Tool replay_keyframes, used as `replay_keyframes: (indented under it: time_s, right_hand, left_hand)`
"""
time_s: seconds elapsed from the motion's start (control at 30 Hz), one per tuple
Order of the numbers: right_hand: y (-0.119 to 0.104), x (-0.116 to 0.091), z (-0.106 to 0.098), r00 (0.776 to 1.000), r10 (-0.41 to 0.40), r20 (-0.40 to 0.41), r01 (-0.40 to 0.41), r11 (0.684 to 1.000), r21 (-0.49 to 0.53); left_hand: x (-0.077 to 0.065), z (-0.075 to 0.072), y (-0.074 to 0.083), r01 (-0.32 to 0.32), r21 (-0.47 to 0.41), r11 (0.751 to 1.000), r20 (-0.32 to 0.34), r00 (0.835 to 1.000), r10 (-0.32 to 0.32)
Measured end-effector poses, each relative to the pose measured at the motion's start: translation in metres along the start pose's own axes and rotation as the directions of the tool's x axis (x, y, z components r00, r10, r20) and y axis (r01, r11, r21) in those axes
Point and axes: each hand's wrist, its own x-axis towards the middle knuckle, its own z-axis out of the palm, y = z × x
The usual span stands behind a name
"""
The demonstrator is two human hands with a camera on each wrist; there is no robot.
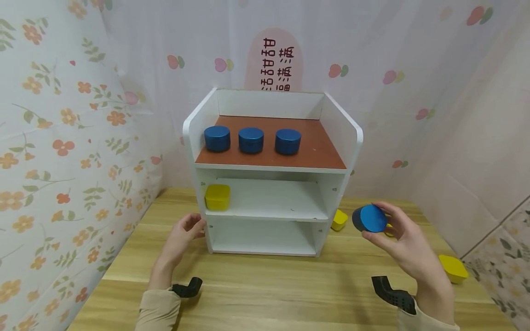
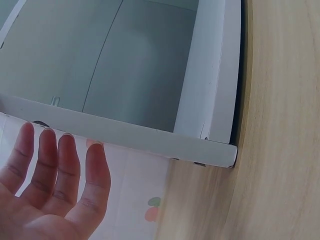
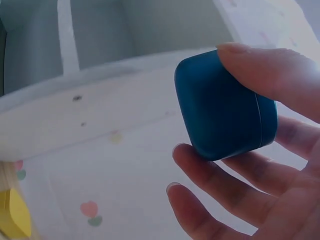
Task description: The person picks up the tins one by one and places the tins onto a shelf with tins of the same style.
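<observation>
My right hand (image 1: pixel 407 243) holds a round blue tin (image 1: pixel 370 219) between thumb and fingers, in the air to the right of a white shelf unit (image 1: pixel 269 168). In the right wrist view the thumb lies along one side of the blue tin (image 3: pixel 220 107), with fingers under the other. The left hand (image 1: pixel 181 241) is at the unit's lower left side, fingers lightly bent. Its fingertips (image 2: pixel 95 152) come right to the side panel in the left wrist view. Three more blue tins, left (image 1: pixel 217 139), middle (image 1: pixel 250 140) and right (image 1: pixel 287 141), stand in a row on the brown top.
A yellow box (image 1: pixel 217 197) sits at the left end of the middle shelf. On the wooden table (image 1: pixel 265 294), other yellow boxes lie right of the unit, one beside it (image 1: pixel 339 220), another at the far right (image 1: pixel 453 269). Patterned curtains (image 1: pixel 372 115) hang behind and at the sides.
</observation>
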Motion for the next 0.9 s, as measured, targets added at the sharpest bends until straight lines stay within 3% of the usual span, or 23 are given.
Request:
replay_keyframes:
  time_s: [0.47, 0.7, 0.9]
  right_hand:
    - [-0.029, 0.007, 0.019, 0.989, -0.142, 0.028, 0.137, 0.981, 0.14]
    - [-0.046, 0.018, 0.039, 0.977, -0.209, 0.037, 0.201, 0.968, 0.151]
    - [-0.055, 0.034, 0.045, 0.974, -0.219, 0.057, 0.207, 0.965, 0.162]
  left_hand:
    - [-0.003, 0.001, 0.004, 0.002, 0.019, 1.0, 0.011, 1.0, -0.002]
    - [-0.002, 0.001, 0.005, 0.002, 0.017, 1.0, 0.017, 1.0, -0.002]
    - [-0.003, 0.001, 0.004, -0.006, 0.016, 1.0, 0.013, 1.0, 0.005]
